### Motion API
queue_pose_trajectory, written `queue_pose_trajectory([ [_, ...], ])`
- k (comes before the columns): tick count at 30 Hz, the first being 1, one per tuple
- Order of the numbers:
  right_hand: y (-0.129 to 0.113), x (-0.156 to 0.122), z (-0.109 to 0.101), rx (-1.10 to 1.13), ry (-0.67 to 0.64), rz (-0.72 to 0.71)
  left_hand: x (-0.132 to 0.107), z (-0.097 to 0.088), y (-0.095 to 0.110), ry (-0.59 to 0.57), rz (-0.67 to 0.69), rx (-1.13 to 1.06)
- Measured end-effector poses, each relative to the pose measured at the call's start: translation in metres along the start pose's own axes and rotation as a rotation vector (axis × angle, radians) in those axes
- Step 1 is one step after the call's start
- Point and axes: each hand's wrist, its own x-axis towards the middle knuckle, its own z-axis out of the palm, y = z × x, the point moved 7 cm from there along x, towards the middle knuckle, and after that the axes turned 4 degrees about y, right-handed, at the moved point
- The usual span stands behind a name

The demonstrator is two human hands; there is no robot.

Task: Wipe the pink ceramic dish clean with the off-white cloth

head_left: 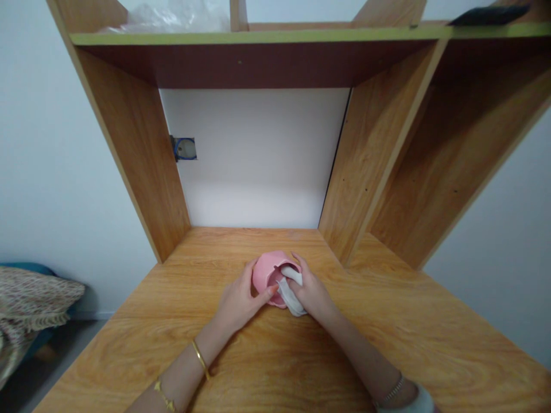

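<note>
Wood-grained desk; at lower centre, left hand grips a wavy-rimmed, hollow pink bowl, right hand clutching white cloth.

Pink bowl smooth; wipe matt; desk woodgrain.

On the wrist of the left hand we see a smooth gold bangle, a slim, plain band. Nearer the elbow than the bangle, we find a thinner gold bracelet set with small raised ornaments. Across from the bangle, on the arm of the right hand, we make out a slim metallic band with a ridged texture, just beside a pale sleeve.
</note>
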Motion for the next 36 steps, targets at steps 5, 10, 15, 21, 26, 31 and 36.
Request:
queue_pose_trajectory([
  [5,0.006,0.002,-0.002,0.088,0.041,0.021,-0.002,0.005,0.002,-0.052,-0.036,-0.083],
  [10,0.004,-0.001,-0.006,0.125,0.091,0.044,-0.004,0.005,0.005,-0.09,-0.042,-0.123],
  [15,-0.002,-0.001,-0.003,0.361,0.13,-0.009,-0.004,0.009,0.004,-0.106,-0.009,-0.131],
  [21,-0.01,-0.001,-0.003,0.493,0.123,-0.07,-0.006,0.014,0.006,-0.147,0.04,-0.205],
  [26,-0.013,-0.002,0.002,0.542,0.064,-0.084,-0.006,0.01,0.008,-0.092,0.054,-0.165],
  [31,-0.006,0.001,0.007,0.485,0.087,-0.065,-0.005,0.008,0.006,-0.05,0.024,-0.106],
  [36,0.001,0.004,0.008,0.404,0.106,-0.022,-0.004,0.005,0.005,-0.038,0.006,-0.056],
])
